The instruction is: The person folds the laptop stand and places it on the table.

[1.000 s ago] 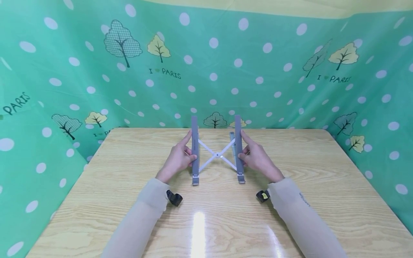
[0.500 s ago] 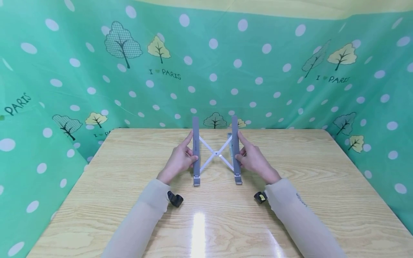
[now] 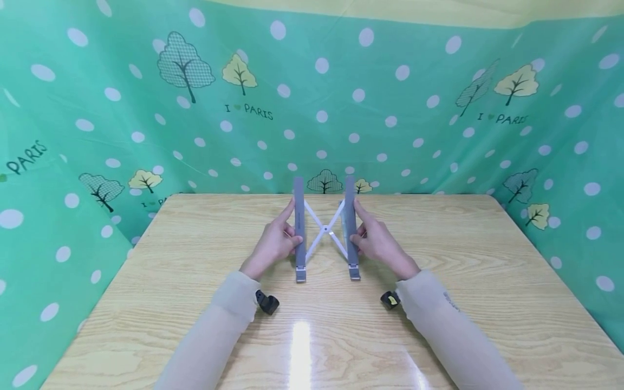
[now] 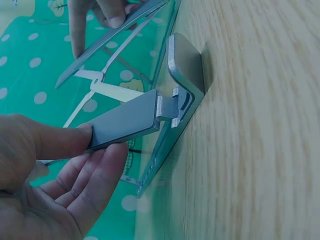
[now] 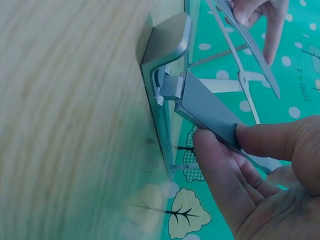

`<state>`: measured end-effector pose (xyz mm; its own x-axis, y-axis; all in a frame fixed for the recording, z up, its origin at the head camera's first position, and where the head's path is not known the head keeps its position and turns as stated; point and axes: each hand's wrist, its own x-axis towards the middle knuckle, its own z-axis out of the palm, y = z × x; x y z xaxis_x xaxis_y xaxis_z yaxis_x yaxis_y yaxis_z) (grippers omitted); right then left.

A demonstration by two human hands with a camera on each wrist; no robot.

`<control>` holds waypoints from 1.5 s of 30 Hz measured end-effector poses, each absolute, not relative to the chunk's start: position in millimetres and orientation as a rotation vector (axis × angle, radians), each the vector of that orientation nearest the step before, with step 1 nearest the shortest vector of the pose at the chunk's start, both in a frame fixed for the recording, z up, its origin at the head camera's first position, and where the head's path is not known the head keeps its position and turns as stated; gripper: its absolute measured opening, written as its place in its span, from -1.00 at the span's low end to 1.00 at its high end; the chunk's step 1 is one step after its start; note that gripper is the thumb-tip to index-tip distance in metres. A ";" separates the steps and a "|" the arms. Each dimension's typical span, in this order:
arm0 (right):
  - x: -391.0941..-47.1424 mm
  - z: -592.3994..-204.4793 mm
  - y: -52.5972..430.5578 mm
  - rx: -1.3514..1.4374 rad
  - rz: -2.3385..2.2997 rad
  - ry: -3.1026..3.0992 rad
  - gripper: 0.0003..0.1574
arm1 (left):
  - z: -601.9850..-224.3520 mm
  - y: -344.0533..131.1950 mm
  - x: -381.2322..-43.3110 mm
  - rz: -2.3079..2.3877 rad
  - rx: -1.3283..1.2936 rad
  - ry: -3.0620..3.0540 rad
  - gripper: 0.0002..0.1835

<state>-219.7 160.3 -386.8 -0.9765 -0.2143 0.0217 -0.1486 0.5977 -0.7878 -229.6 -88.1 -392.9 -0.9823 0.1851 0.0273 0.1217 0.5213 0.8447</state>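
Note:
A grey folding laptop stand [image 3: 299, 216] stands on the wooden table, its two long side rails joined by a silver X-shaped brace [image 3: 325, 229]. My left hand [image 3: 274, 241] grips the left rail, thumb on top and fingers beneath, as the left wrist view shows on the rail [image 4: 125, 120]. On the other side my right hand [image 3: 382, 244] pinches the right rail [image 3: 350, 222] the same way. In the right wrist view a hinged front lip [image 5: 167, 42] rests at the table surface, with the raised rail [image 5: 210, 107] angled up from its base bar.
The wooden table [image 3: 195, 325] extends around the stand on all sides. Behind it and at both sides hangs a green dotted curtain [image 3: 322, 135]. Small black cameras [image 3: 267, 302] sit at both wrists.
Both hands have moved toward each other, the right one more. The two rails are closer together and the X brace has narrowed. Both hands keep their grip.

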 end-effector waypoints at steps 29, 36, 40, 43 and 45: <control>-209.5 -390.0 125.6 -0.394 -1.282 2.750 0.13 | -400.1 -55.9 -219.3 1.482 0.427 2.686 0.09; -208.5 -391.5 120.4 -0.439 -1.297 2.738 0.13 | -401.8 -50.8 -218.5 1.464 0.455 2.698 0.07; -207.5 -392.5 119.1 -0.450 -1.296 2.736 0.13 | -401.1 -48.6 -216.4 1.441 0.480 2.710 0.05; -206.6 -392.4 118.9 -0.443 -1.294 2.739 0.13 | -400.2 -47.3 -215.1 1.425 0.485 2.718 0.04; -206.0 -392.0 118.9 -0.436 -1.297 2.738 0.13 | -399.6 -46.6 -214.7 1.423 0.482 2.718 0.05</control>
<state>-206.0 118.9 -392.0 -0.9562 -0.2886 0.0480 -0.2201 0.6012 -0.7682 -214.7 -46.6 -399.6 -0.9512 0.2879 0.1108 0.2550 0.5319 0.8075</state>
